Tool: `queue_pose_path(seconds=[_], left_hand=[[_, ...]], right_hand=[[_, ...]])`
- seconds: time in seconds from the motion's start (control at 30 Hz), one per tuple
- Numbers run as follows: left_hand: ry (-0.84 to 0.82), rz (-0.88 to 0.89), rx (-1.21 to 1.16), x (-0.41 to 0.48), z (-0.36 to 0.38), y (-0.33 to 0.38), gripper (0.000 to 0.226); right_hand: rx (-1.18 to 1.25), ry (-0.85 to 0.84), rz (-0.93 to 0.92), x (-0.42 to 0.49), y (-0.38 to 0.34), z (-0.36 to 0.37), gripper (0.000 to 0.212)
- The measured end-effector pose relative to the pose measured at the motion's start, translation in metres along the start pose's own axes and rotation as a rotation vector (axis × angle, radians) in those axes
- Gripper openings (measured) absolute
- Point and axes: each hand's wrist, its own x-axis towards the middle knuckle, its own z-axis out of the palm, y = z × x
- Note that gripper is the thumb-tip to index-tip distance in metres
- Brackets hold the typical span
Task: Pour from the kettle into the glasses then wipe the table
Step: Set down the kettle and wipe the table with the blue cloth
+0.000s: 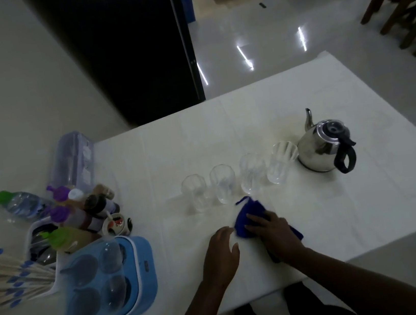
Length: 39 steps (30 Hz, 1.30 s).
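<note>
The right hand lies flat on a blue cloth, palm down, fingers spread and pressing it onto the table near the front edge. The left hand rests just beside the cloth on its left, fingers loosely open, holding nothing.

4 glasses stand in a row across the middle of the table, just beyond the cloth. The row's long axis runs from left to right, rising slightly toward the far right corner, where the kettle stands upright, close beside the last glass, its spout pointing to the far edge and its black handle to the near right. Whether the glasses hold water is too faint to tell.

The step in hand looks like wiping. The cloth's far tip lies close to the 2 middle glasses, so a stroke along the front edge, parallel to the row, seems safer than one pushed away from the body. The right hand is nearer kettle and cloth.
</note>
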Motion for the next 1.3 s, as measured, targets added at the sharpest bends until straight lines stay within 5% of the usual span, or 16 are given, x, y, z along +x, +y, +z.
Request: queue_pose_path(seconds=[0.1, 0.3, 0.53, 0.77, 0.97, 1.3], left_hand=[[-0.001, 0.007, 0.015, 0.008, 0.009, 0.015, 0.043], [0.006, 0.013, 0.05, 0.021, 0.028, 0.04, 0.041], [-0.014, 0.001, 0.052, 0.029, 0.055, 0.073, 0.043], [-0.001, -0.016, 0.065, 0.036, 0.07, 0.097, 0.042], [0.014, -0.024, 0.059, 0.039, 0.076, 0.114, 0.043], [0.18, 0.059, 0.024, 0.046, 0.054, 0.127, 0.041]], right_hand=[[-0.068, -0.06, -0.127, -0.022, 0.045, 0.002, 0.064], [0.004, 0.191, 0.304, -0.016, 0.084, -0.038, 0.047], [-0.041, 0.103, -0.049, -0.043, 0.121, -0.035, 0.054], [0.008, 0.151, 0.383, -0.031, 0.142, -0.071, 0.05], [-0.051, 0.094, 0.328, -0.041, 0.133, -0.061, 0.05], [0.068, 0.313, 0.268, -0.044, 0.106, -0.11, 0.04]])
